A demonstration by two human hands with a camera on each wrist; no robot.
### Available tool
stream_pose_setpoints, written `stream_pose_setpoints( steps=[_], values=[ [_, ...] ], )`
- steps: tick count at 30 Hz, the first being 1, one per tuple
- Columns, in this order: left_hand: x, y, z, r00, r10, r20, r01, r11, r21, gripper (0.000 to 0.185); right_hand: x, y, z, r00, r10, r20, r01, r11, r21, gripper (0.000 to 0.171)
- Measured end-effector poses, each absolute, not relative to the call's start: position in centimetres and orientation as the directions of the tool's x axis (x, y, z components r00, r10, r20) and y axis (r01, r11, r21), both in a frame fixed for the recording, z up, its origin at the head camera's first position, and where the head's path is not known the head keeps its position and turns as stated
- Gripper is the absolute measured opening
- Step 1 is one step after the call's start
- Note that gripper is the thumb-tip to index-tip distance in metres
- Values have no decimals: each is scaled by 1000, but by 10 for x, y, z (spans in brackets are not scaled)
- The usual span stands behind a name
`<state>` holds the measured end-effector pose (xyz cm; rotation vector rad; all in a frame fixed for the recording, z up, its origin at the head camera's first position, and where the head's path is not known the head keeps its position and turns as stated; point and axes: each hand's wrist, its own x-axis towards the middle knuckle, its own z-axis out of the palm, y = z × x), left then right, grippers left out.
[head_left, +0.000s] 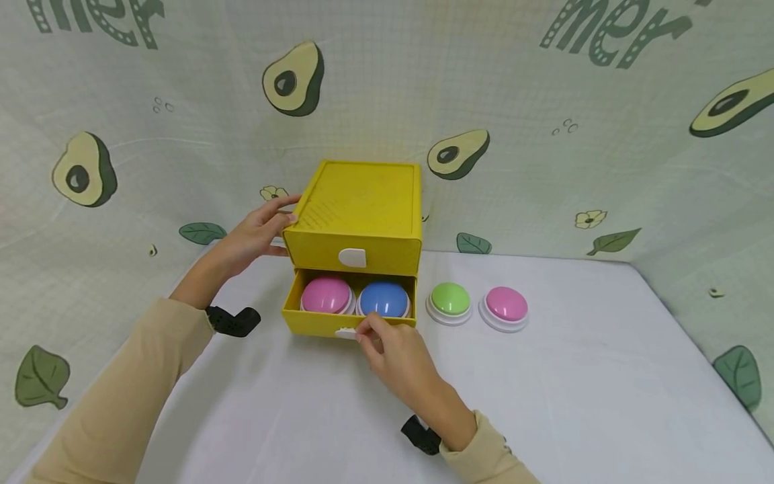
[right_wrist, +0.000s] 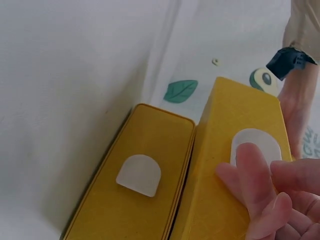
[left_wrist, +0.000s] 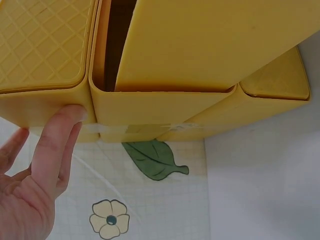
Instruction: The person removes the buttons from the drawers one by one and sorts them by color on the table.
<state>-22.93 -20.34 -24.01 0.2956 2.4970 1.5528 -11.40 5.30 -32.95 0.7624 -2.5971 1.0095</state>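
Pinching the white tab [head_left: 346, 333] of the lower drawer [head_left: 314, 321] with right hand [head_left: 393, 353], straight in front of it, drawer half out and sliding toward the body. Bracing the yellow box [head_left: 363, 202] at its left side with left hand [head_left: 256, 232], fingers [left_wrist: 60, 132] straight and pressing. Showing pink [head_left: 326, 294] and blue [head_left: 383, 299] buttons inside only from the head; showing the box's rear only from the left wrist.

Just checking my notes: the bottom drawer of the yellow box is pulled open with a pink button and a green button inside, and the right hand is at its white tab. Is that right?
Not quite. The head view shows the open bottom drawer holding a pink button and a blue button, not a green one. The green button sits on the table beside the yellow box. The right hand is at the white tab.
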Motion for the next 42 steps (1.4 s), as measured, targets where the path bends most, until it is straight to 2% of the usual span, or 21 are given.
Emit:
stream_pose_setpoints(
  steps=[16, 28, 42],
  values=[
    [-229, -204, -240, -961, 273, -49, 78, 435, 897, 56, -105, 54, -328, -825, -408, 391, -564, 625, -539, 5],
    [-229, -204, -240, -962, 268, -51, 78, 448, 891, 56, -94, 55, -325, -792, -445, 418, -609, 610, -506, 3],
    [-228, -204, -239, -961, 272, -55, 75, 443, 893, 56, -85, 56, -319, -780, -501, 375, -626, 611, -484, 7]
  ],
)
